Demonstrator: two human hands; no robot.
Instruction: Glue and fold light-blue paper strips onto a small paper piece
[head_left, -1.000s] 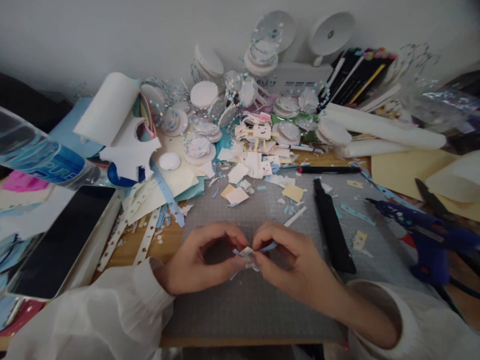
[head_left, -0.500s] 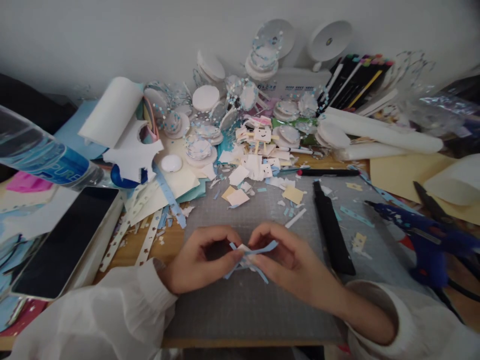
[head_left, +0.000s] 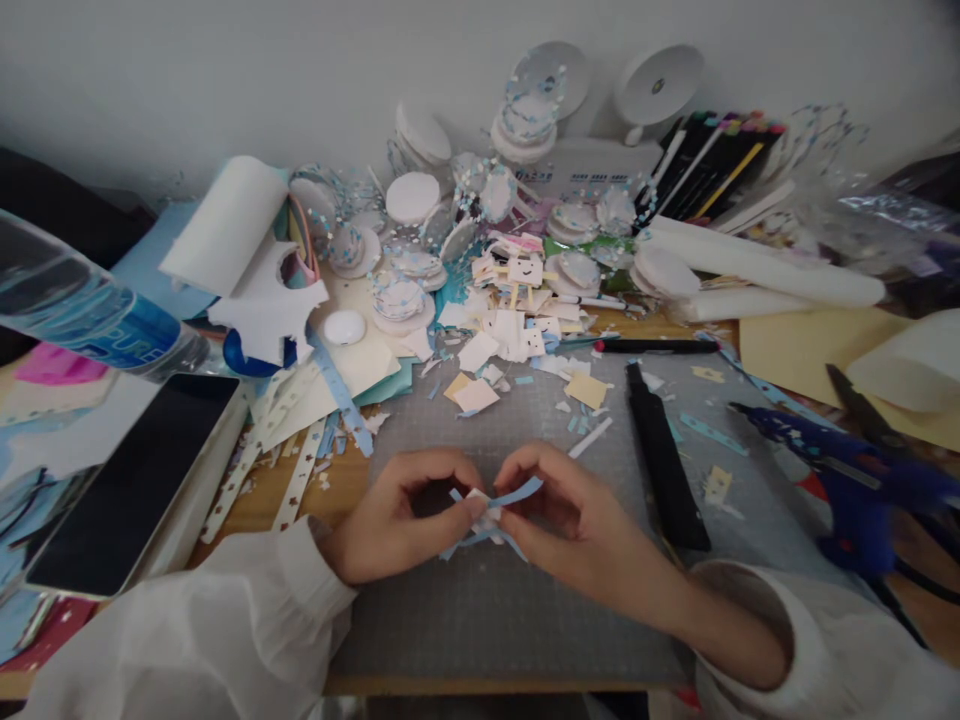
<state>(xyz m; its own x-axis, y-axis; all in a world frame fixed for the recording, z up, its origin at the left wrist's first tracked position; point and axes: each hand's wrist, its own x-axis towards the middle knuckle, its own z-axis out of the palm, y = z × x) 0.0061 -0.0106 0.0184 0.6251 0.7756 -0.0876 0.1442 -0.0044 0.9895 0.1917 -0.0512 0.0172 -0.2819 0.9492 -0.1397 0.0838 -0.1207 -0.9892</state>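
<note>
Both hands meet over the grey cutting mat [head_left: 495,620] near its front. My left hand [head_left: 401,515] and my right hand [head_left: 574,525] pinch a small white paper piece with light blue paper strips [head_left: 487,510] between thumbs and fingertips. The blue strips stick out to the left, right and downward from the pinch. White sleeves cover both wrists.
A black utility knife [head_left: 664,460] lies right of my hands, a black pen [head_left: 656,346] beyond it, a blue glue gun [head_left: 840,470] at far right. Paper scraps and white foam discs [head_left: 480,250] pile up behind. A tablet [head_left: 124,480] and a water bottle [head_left: 90,315] sit left.
The blue strips have spread out from the pinch, now crossing at the white piece. My hands stayed in place with small finger movements.
</note>
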